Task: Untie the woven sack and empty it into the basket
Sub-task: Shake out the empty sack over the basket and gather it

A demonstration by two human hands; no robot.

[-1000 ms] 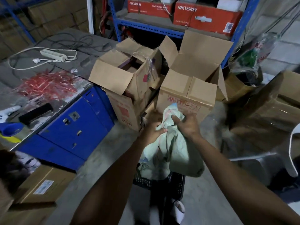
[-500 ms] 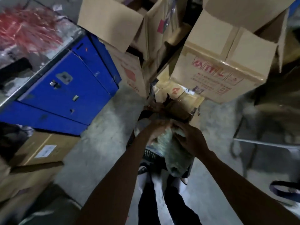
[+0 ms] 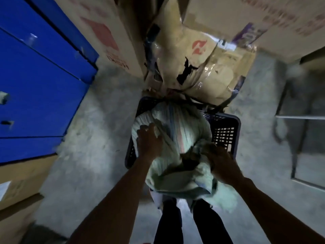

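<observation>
A pale green woven sack (image 3: 177, 136) lies in and over the dark plastic basket (image 3: 226, 131) on the floor right below me. Its bunched end points away from me, and loose cloth hangs over the basket's near edge. My left hand (image 3: 149, 140) presses on the sack's upper left side with fingers spread over the cloth. My right hand (image 3: 218, 159) grips a fold of the sack at the basket's right side. Whether the sack's mouth is tied cannot be told.
A crumpled taped cardboard box (image 3: 202, 67) leans over the basket's far edge, between bigger cartons (image 3: 105, 29). A blue metal cabinet (image 3: 40, 81) stands to the left. My legs (image 3: 190, 224) stand just behind the basket. A metal frame (image 3: 299, 124) is on the right.
The camera has tipped down and drawn closer. The sack went from held up in front of the cartons down into the basket; my hands shifted from its top to its sides.
</observation>
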